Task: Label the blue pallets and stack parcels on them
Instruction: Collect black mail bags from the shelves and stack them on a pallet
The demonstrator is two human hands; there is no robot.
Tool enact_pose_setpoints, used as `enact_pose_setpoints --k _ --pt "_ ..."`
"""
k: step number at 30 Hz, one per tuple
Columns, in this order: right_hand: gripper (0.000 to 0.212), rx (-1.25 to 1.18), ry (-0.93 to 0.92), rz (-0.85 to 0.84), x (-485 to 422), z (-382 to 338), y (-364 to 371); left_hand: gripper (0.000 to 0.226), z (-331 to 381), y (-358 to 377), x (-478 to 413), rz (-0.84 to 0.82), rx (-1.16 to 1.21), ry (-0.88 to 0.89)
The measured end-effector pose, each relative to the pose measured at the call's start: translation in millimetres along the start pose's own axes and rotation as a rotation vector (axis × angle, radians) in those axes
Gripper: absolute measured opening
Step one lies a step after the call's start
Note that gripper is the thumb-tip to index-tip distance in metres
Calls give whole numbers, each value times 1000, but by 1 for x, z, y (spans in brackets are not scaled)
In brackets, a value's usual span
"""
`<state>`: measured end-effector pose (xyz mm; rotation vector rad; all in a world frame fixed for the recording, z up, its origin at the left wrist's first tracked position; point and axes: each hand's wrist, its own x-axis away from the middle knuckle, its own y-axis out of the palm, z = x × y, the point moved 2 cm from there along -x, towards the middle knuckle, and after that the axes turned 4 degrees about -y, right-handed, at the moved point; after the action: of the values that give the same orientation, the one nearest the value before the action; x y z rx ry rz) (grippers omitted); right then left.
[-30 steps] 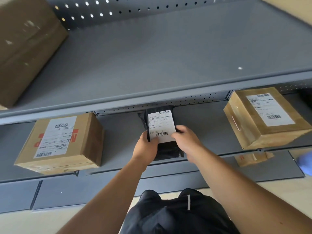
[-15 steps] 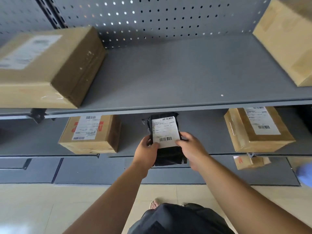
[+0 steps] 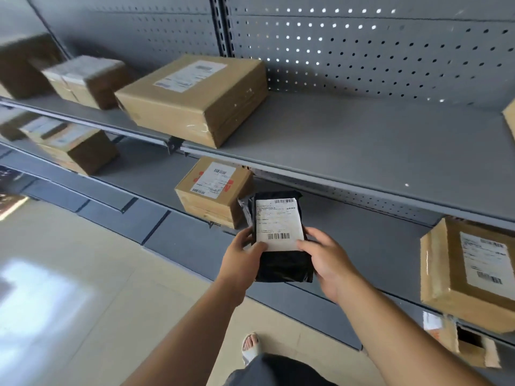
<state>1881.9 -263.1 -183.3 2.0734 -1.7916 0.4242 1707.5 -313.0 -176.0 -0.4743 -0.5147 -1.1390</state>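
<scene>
A black plastic-wrapped parcel [image 3: 281,263] with a white barcode label [image 3: 278,222] is held in front of the lower grey shelf [image 3: 376,246]. My left hand [image 3: 241,257] grips its left edge, thumb on the label's lower corner. My right hand [image 3: 324,257] grips its right edge, thumb on the label too. Both hands carry it just off the shelf front. No blue pallet is in view.
Cardboard boxes sit on the grey shelving: a large box [image 3: 195,98] on the upper shelf [image 3: 362,151], a labelled box [image 3: 214,190] left of the parcel, another box [image 3: 471,271] at the right, several blurred ones at far left. Beige tiled floor [image 3: 69,288] lies below left.
The view has swung up and left, bringing more shelves and boxes into sight. The black parcel has come out from under the upper shelf, still held by both hands.
</scene>
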Motion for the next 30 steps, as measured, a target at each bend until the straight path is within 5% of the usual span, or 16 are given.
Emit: enact_pose_setpoints --k 13,30 --pt "30 66 -75 -437 34 -28 174 34 -2 -160 69 335 267 147" --pt "34 141 -85 -882 107 -12 504 56 -29 -461 129 691 463 292"
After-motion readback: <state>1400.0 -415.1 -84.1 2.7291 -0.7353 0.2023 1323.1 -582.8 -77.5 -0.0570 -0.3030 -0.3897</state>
